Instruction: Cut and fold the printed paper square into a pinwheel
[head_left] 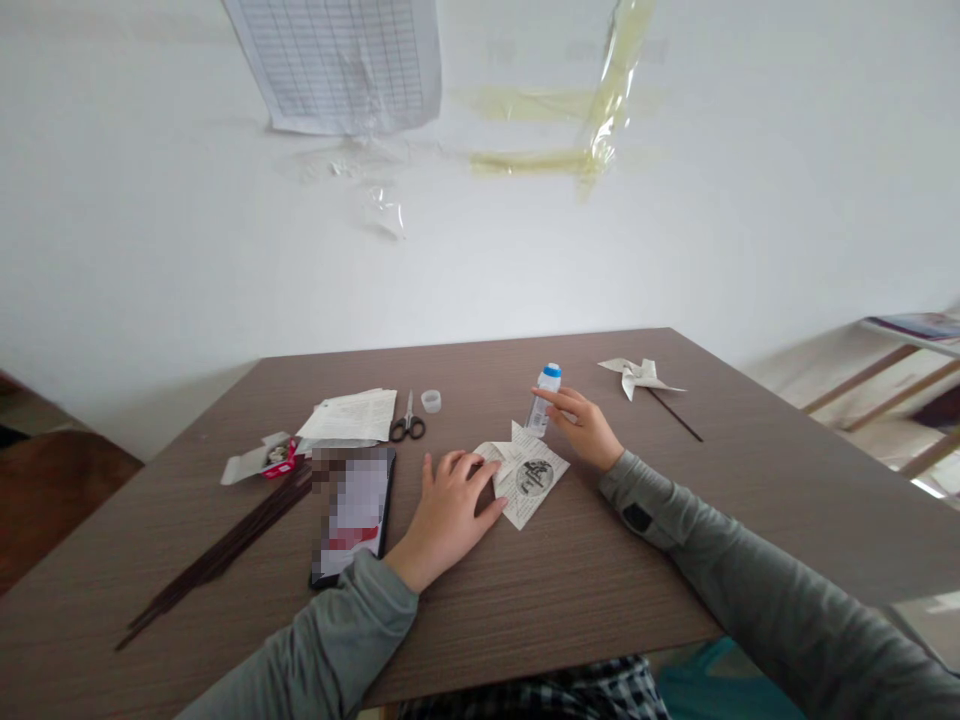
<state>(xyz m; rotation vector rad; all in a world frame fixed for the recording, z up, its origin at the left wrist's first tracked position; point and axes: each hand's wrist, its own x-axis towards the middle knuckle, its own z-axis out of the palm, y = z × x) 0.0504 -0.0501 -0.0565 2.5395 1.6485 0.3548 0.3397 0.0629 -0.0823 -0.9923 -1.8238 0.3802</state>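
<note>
My left hand (454, 515) lies palm down with its fingers spread over the left side of a partly folded piece of printed paper (534, 477), pressing it to the table. The paper carries a round dark picture, and one corner is folded up. My right hand (586, 428) is at a small clear glue bottle (539, 413) with a blue top, its fingers across the bottle's upper part. The bottle stands slightly tilted just behind the paper. How firmly the fingers grip it is hard to see.
On the brown table (465, 610) lie a phone (352, 515), thin dark sticks (217, 550), an opened small box (274, 455), stacked paper sheets (349, 415), scissors (408, 425) and a clear cap (431, 401). A paper pinwheel (637, 376) on a stick lies at the back right, near the wall (480, 270).
</note>
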